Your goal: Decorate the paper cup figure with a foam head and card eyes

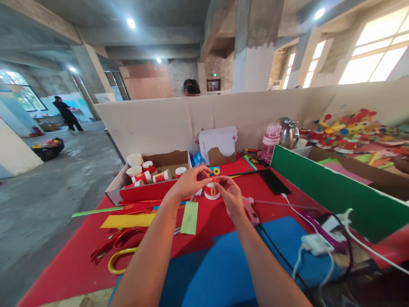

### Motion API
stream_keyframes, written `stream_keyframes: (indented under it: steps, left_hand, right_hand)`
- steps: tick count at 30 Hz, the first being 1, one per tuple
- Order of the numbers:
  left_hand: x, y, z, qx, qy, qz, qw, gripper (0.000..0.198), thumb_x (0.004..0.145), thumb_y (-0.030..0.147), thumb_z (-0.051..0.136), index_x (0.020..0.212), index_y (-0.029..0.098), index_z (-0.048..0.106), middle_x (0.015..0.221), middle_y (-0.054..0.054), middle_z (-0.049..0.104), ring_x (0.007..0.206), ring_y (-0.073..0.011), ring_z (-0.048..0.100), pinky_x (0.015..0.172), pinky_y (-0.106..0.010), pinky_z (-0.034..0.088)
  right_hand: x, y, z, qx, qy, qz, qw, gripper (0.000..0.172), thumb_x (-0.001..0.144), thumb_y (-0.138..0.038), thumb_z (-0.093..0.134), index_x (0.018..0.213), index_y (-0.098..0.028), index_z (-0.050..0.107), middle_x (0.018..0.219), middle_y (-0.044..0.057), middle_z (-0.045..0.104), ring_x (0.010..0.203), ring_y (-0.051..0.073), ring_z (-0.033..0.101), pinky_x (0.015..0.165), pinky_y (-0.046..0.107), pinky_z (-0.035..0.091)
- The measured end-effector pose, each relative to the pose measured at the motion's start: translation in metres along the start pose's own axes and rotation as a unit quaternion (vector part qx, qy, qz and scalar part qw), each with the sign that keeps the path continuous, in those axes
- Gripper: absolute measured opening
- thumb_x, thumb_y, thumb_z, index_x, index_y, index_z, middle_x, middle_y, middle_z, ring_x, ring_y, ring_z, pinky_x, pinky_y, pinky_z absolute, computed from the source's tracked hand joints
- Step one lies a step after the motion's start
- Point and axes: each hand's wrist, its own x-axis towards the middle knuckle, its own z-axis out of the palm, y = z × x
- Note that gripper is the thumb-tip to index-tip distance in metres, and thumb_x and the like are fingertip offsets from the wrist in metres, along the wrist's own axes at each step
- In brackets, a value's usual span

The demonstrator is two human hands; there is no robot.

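Both hands meet over the middle of the red table. My left hand point(192, 181) and my right hand point(230, 193) pinch a small red-orange piece point(215, 180) between their fingertips. Its exact shape is too small to tell. Right below it a red and white paper cup point(212, 191) stands on the table. A pink glue gun point(251, 210) lies just right of my right hand. Near my left forearm lie a light green paper strip point(189, 218) and a yellow paper strip point(128, 221).
A box point(128, 195) of paper cups stands at the left back. Red-handled scissors and yellow-handled scissors point(119, 261) lie front left. At right are a black phone point(274, 181), a green-sided box point(329, 192), white cables and a power strip. A person point(67, 114) stands far left.
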Motion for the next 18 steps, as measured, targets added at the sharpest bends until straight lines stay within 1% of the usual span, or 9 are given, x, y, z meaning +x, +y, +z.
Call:
stream_keyframes:
  steps: [2, 3, 6, 9, 12, 15, 18]
  left_hand:
    - [0.0012, -0.0009, 0.0030, -0.018, -0.015, -0.016, 1.000, 0.022, 0.075, 0.032, 0.060, 0.090, 0.016, 0.060, 0.073, -0.001, 0.063, 0.065, -0.0116, 0.057, 0.056, -0.021, 0.044]
    - [0.0021, -0.0015, 0.0046, -0.024, -0.021, -0.020, 0.999, 0.020, 0.074, 0.031, 0.060, 0.087, 0.015, 0.059, 0.071, -0.001, 0.062, 0.063, -0.0112, 0.056, 0.054, -0.021, 0.044]
    - [0.0040, -0.0024, 0.0072, -0.030, -0.013, -0.013, 0.999, 0.012, 0.073, 0.025, 0.058, 0.080, 0.015, 0.058, 0.065, 0.001, 0.060, 0.058, -0.0096, 0.054, 0.052, -0.020, 0.042]
    - [0.0039, -0.0013, 0.0056, -0.024, 0.008, 0.010, 1.000, 0.011, 0.071, 0.019, 0.056, 0.081, 0.015, 0.059, 0.069, 0.000, 0.062, 0.063, -0.0104, 0.056, 0.055, -0.020, 0.043]
    - [0.0031, -0.0001, 0.0040, -0.004, 0.013, 0.033, 0.999, 0.014, 0.071, 0.017, 0.055, 0.084, 0.015, 0.060, 0.075, -0.001, 0.064, 0.069, -0.0120, 0.059, 0.062, -0.022, 0.046]
    - [0.0029, 0.0009, 0.0052, 0.044, 0.005, 0.050, 0.998, 0.012, 0.071, 0.014, 0.053, 0.079, 0.016, 0.061, 0.073, -0.001, 0.064, 0.066, -0.0115, 0.058, 0.063, -0.023, 0.045]
    - [0.0030, 0.0028, 0.0076, 0.076, -0.002, 0.058, 0.995, 0.017, 0.068, 0.008, 0.050, 0.078, 0.017, 0.061, 0.074, 0.000, 0.064, 0.065, -0.0106, 0.057, 0.062, -0.022, 0.045]
  right_hand:
    - [-0.0010, 0.0000, 0.0018, -0.015, -0.004, -0.016, 1.000, 0.022, 0.063, -0.028, 0.077, 0.081, -0.022, 0.067, 0.077, 0.000, 0.065, 0.074, 0.013, 0.058, 0.069, 0.023, 0.046]
    - [-0.0014, -0.0002, 0.0025, -0.020, -0.008, -0.021, 1.000, 0.021, 0.063, -0.029, 0.077, 0.081, -0.022, 0.067, 0.077, 0.000, 0.065, 0.074, 0.013, 0.057, 0.069, 0.024, 0.046]
    - [-0.0017, -0.0015, 0.0032, -0.005, -0.016, -0.015, 1.000, 0.028, 0.061, -0.029, 0.078, 0.086, -0.024, 0.067, 0.080, 0.000, 0.066, 0.077, 0.014, 0.058, 0.070, 0.024, 0.047]
    - [-0.0001, -0.0023, 0.0009, 0.054, 0.001, 0.034, 0.998, 0.033, 0.063, -0.039, 0.076, 0.091, -0.024, 0.065, 0.085, 0.000, 0.067, 0.074, 0.013, 0.059, 0.068, 0.025, 0.047]
    - [0.0026, -0.0012, -0.0024, 0.091, 0.017, 0.097, 0.991, 0.036, 0.063, -0.050, 0.074, 0.083, -0.021, 0.066, 0.078, 0.001, 0.068, 0.062, 0.012, 0.058, 0.061, 0.026, 0.047]
    - [0.0032, -0.0003, -0.0038, 0.113, -0.002, 0.162, 0.980, 0.039, 0.060, -0.054, 0.074, 0.073, -0.018, 0.066, 0.066, 0.001, 0.066, 0.057, 0.012, 0.058, 0.058, 0.026, 0.047]
    - [0.0008, -0.0022, -0.0032, 0.130, -0.029, 0.199, 0.971, 0.037, 0.060, -0.051, 0.076, 0.071, -0.018, 0.064, 0.065, -0.001, 0.065, 0.058, 0.011, 0.059, 0.060, 0.024, 0.048]
